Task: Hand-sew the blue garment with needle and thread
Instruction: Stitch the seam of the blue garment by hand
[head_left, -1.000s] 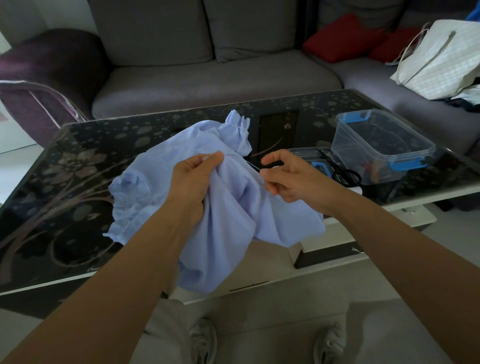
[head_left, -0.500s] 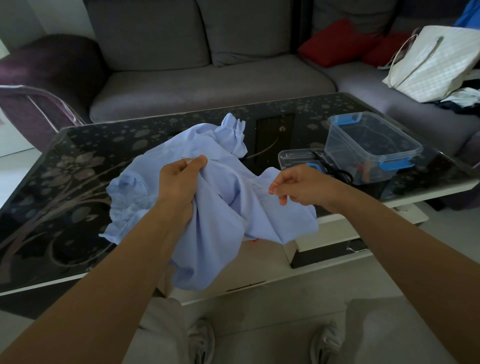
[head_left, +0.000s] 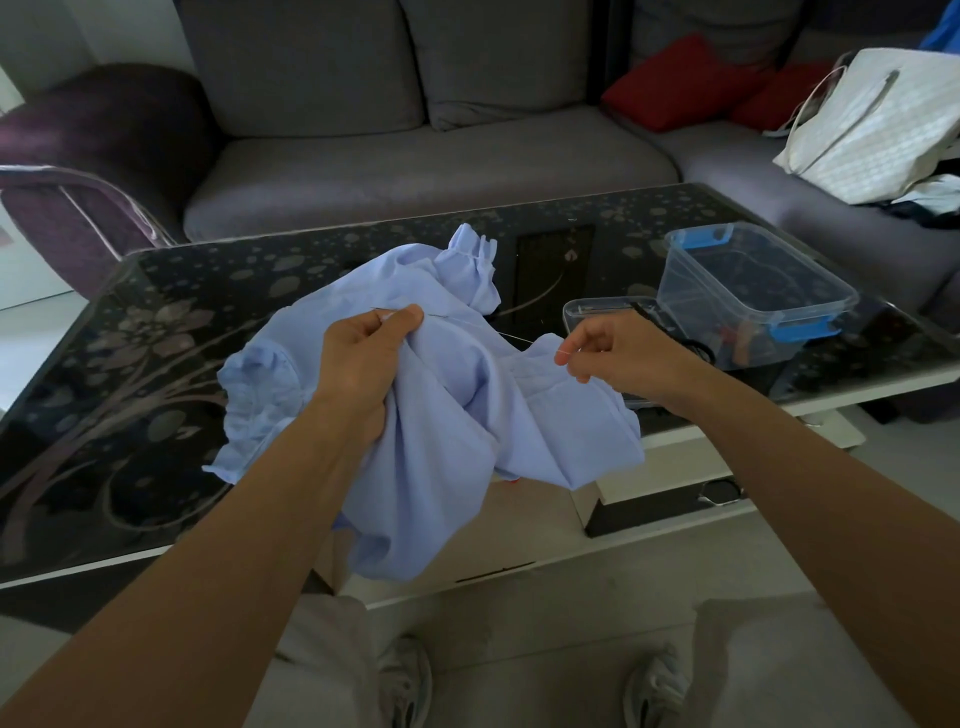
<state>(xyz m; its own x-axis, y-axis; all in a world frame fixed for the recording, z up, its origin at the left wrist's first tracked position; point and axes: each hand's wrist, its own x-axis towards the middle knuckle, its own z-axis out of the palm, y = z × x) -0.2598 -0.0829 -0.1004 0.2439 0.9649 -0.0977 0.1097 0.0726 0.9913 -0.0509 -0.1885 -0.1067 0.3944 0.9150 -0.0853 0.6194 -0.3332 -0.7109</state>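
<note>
No readable text, labels, brands or numbers, none on any surface in view

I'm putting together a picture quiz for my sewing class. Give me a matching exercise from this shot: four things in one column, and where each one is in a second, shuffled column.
Things:
1. blue garment
2. clear plastic box
3. red cushion
4. thread

Places:
A. propped against the back of the sofa
B. pinched by the right hand
C. standing on the glass table
D. gripped by the left hand

Pairs: 1-D, 2-C, 3-A, 4-B
</note>
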